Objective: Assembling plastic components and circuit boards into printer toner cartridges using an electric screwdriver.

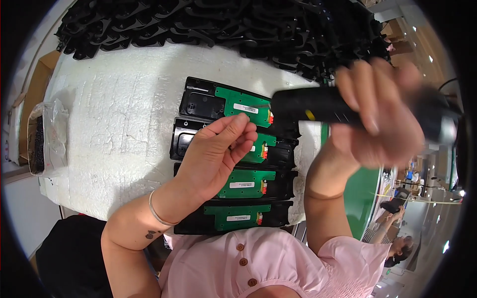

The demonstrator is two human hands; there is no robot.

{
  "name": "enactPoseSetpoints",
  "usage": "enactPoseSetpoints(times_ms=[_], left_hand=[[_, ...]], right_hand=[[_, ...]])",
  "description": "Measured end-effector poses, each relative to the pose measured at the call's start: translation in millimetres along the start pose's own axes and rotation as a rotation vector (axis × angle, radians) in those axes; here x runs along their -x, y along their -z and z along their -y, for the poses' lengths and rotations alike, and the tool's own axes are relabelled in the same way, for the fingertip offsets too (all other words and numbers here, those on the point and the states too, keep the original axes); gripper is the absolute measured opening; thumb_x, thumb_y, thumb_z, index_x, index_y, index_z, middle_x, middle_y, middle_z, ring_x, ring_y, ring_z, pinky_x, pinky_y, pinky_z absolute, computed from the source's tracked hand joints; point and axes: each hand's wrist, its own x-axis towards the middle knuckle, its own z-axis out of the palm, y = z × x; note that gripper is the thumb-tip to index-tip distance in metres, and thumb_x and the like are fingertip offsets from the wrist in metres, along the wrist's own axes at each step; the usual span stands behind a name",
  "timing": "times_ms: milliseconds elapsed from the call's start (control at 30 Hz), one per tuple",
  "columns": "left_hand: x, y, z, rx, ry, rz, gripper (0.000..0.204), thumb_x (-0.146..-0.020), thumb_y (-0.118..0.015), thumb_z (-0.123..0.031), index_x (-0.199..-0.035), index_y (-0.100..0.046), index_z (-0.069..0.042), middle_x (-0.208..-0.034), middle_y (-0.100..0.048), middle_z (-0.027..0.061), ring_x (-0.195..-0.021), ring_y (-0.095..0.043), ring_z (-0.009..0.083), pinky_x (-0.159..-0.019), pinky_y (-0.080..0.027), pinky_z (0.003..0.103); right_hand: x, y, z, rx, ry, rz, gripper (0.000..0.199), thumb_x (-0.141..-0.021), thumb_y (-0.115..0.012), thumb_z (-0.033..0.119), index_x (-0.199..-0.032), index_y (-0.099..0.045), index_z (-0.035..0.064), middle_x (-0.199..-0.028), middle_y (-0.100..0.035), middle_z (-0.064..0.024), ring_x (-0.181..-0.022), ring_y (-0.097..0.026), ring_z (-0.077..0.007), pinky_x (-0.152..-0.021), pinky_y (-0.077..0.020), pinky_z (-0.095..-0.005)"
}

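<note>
My right hand (375, 119), smeared by motion, is wrapped round a black electric screwdriver (318, 104). Its thin bit points left, over the farthest green circuit board (228, 104). Just below that bit, the fingertips of my left hand (216, 146) are pinched together; whatever lies between them is too small or hidden to make out. Several black plastic housings (198, 105) lie in a column, each with a green board bearing a white label and a red-and-white connector. My left hand partly covers the second housing (183, 140). The two nearest boards (243, 184) show plainly.
White foam sheeting (114, 124) covers the work surface. A heap of black plastic parts (223, 30) spans the far side. At the left edge stands a clear plastic bag (53, 134) with dark contents. Another person (392, 238) works at the right, beyond a green surface (361, 198).
</note>
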Motion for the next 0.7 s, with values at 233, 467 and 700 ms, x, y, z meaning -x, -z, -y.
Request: enactPoseSetpoints(times_ms=[233,467,700], left_hand=[[4.0,1.2,0.0,0.096,0.020,0.074,0.015,-0.087,-0.057,-0.020,-0.091,-0.057,-0.005,-0.084,-0.060,0.0019,-0.077,-0.058,0.0072,-0.070,-0.050,0.018],[9.7,-13.9,4.2,0.096,0.116,0.115,0.033,-0.091,-0.048,-0.029,-0.105,-0.053,0.001,-0.097,-0.058,0.0104,-0.090,-0.059,0.0159,-0.082,-0.049,0.025],[6.2,-11.6,7.4,-0.095,0.211,0.082,0.032,-0.095,-0.038,-0.019,-0.115,-0.046,0.005,-0.109,-0.055,0.0209,-0.102,-0.056,0.0282,-0.090,-0.047,0.032]], right_hand=[[13.8,-23.3,31.9,0.003,-0.139,-0.014,0.026,-0.068,-0.057,0.003,-0.090,-0.045,0.0098,-0.060,-0.051,0.0069,-0.056,-0.051,-0.0044,-0.059,-0.0369,-0.0188],[13.4,-3.7,20.8,0.008,-0.026,0.197,0.034,-0.063,-0.057,-0.003,-0.091,-0.044,0.0096,-0.060,-0.052,0.0074,-0.059,-0.051,-0.0057,-0.058,-0.0364,-0.0197],[8.7,33.2,-39.5,0.242,-0.088,-0.411,0.020,-0.068,-0.053,-0.002,-0.087,-0.048,-0.0015,-0.059,-0.046,-0.0047,-0.047,-0.043,-0.0140,-0.050,-0.0391,-0.0285]])
